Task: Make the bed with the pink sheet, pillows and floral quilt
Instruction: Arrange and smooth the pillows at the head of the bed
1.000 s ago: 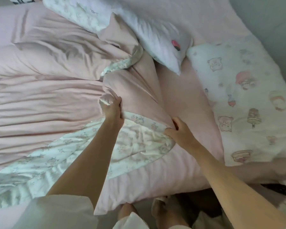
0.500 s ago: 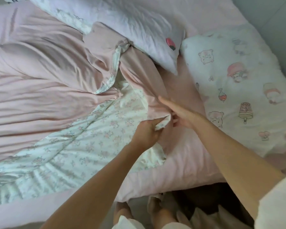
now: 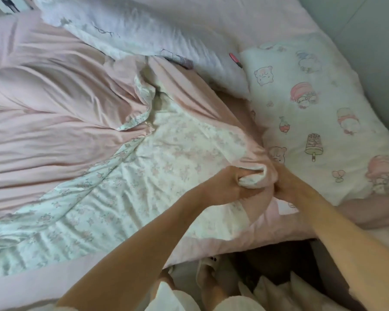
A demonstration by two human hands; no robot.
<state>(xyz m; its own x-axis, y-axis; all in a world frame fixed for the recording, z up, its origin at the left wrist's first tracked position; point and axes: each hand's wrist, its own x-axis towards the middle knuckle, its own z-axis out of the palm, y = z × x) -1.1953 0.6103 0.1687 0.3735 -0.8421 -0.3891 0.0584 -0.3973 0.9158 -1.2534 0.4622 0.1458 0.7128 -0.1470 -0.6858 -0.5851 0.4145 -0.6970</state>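
The floral quilt (image 3: 130, 194) lies rumpled across the bed, its pale flowered side up in the middle and its pink side (image 3: 43, 122) bunched at the left. My left hand (image 3: 229, 187) grips the quilt's corner beside the cartoon-print pillow (image 3: 319, 122). My right hand (image 3: 294, 187) is closed on the same corner from the right, touching the left hand. A white pillow (image 3: 144, 34) lies along the head of the bed. The pink sheet (image 3: 245, 14) shows beyond the pillows and along the near edge.
A grey wall (image 3: 373, 41) runs along the bed's right side. My feet in slippers (image 3: 207, 274) stand on the floor at the near edge of the mattress, with white cloth beside them. A striped item (image 3: 11, 3) shows at the top left corner.
Both hands have carried the quilt's corner to the right, towards the cartoon pillow. The fold has opened out, so more of the flowered side now faces up.
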